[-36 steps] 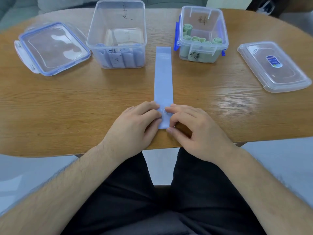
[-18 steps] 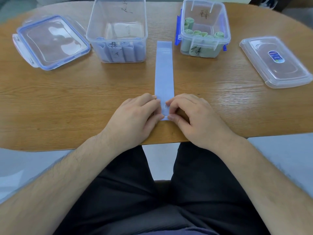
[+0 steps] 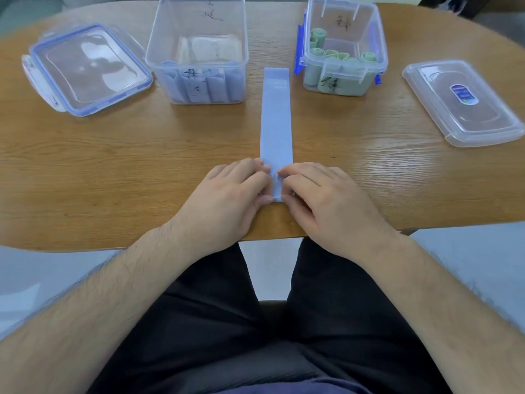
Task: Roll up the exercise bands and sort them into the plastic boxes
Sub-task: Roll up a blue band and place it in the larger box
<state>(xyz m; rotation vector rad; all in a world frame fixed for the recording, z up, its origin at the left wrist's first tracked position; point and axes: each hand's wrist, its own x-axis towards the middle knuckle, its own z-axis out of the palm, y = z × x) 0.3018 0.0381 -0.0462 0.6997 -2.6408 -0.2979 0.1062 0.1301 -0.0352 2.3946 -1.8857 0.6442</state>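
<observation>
Well, most of the sorting looks finished already. The tall clear plastic box at the back left holds a row of rolled blue bands standing on end, and the smaller clear plastic box with blue clips at the back right holds the rolled green bands. Both boxes are open. Their lids lie off to the sides on the wooden tabletop: the blue-rimmed clear lid on the left and the plain clear lid with a blue sticker on the right.

What's left is the one long, flat, pale blue exercise band, stretched out between the two boxes and running straight toward me. My left hand and right hand meet at its near end, and the fingers of both are curled in, pinching that end to start the roll. Nearly its whole length is still flat, so I judge the rolling has barely begun, and after that it has to go into the blue box.

Against a second ago, little differs. The far end sits in the same place beside the boxes, and the near end looks slightly further from the tabletop's edge. My hands are bunched a bit closer over it.
</observation>
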